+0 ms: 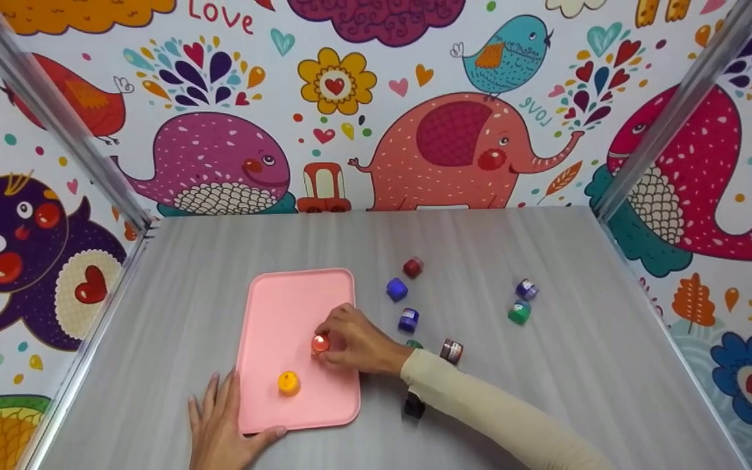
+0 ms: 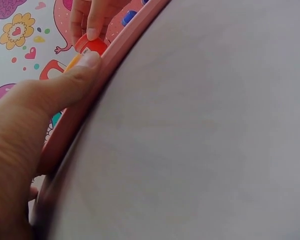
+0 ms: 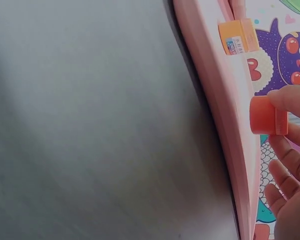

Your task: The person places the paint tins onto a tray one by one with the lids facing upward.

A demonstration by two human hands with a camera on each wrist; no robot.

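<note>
A pink tray [image 1: 297,303] lies on the grey table, left of the middle. Over its right half my right hand [image 1: 364,344] pinches a small orange-red paint jar [image 1: 320,343] between thumb and fingers. In the right wrist view this jar [image 3: 263,115] appears close over the tray, with the lower fingers loosely spread. A yellow-orange paint jar [image 1: 289,383] stands on the near part of the tray. My left hand [image 1: 219,424] rests at the tray's near left corner, fingers straight along the side and thumb against the near edge.
Right of the tray are a red jar [image 1: 413,266], blue jars [image 1: 397,289] [image 1: 408,320], a brown jar [image 1: 452,351] and a black jar [image 1: 414,406]. The right sleeve partly hides a green one. Farther right stand purple [image 1: 527,289] and green [image 1: 519,312] jars. A patterned wall closes the back.
</note>
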